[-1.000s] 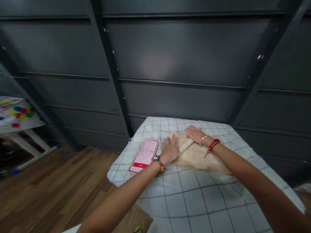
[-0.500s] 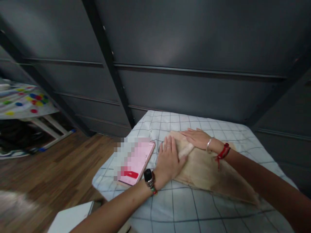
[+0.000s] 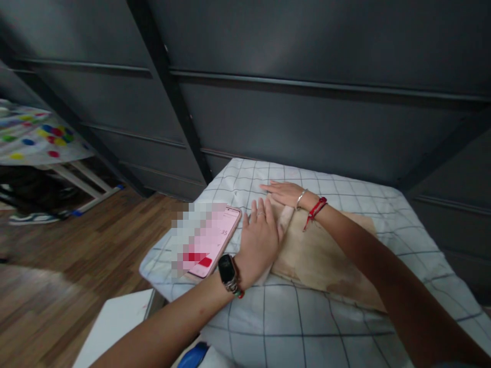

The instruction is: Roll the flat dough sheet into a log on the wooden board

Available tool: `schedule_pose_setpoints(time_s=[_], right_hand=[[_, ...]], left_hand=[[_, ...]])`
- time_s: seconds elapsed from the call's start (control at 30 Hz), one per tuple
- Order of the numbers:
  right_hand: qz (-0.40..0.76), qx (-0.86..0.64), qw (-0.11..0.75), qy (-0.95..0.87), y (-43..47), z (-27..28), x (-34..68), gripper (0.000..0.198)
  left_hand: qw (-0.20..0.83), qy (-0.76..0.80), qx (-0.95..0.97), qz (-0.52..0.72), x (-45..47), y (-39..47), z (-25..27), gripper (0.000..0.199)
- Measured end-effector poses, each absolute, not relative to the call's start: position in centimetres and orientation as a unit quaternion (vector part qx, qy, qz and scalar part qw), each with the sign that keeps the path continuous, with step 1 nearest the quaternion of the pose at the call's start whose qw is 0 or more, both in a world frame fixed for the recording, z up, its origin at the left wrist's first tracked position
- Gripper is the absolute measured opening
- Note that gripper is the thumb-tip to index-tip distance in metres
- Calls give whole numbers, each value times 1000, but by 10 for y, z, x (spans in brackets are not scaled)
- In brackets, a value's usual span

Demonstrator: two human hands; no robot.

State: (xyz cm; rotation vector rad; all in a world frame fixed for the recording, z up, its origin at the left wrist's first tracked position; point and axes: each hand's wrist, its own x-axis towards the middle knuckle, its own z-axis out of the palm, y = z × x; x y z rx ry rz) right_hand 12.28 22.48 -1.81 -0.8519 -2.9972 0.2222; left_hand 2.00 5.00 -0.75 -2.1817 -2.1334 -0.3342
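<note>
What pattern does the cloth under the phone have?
The cloth is white with a grid of thin dark lines, seen in the head view.

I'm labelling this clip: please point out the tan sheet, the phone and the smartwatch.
Tan sheet [image 3: 320, 253]: head view, on its uncovered middle.
Phone [image 3: 217, 241]: head view, on the pink screen.
Smartwatch [image 3: 227, 268]: head view, on the dark face.

Indoors, room type unclear, panelled wall [image 3: 287, 128], wood-plank floor [image 3: 115, 245], dotted tablecloth [image 3: 40, 138]
</note>
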Motion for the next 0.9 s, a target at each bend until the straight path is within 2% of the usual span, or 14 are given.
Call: schedule_pose_setpoints(time_s=[0.27, 0.4, 0.6, 0.9], right_hand=[[30, -315, 12, -949, 204, -10, 145, 53], [22, -291, 21, -956, 195, -9, 167, 52], [36, -265, -5, -964, 205, -10, 163, 55], [42, -219, 8, -975, 226, -9, 121, 59]], left_hand=[[-57, -730, -666, -145, 25, 36, -14, 57], [-35, -717, -660, -222, 41, 24, -23, 59], [-50, -733, -629, -255, 28, 41, -39, 81], [55, -726, -650, -219, 25, 50, -30, 64]])
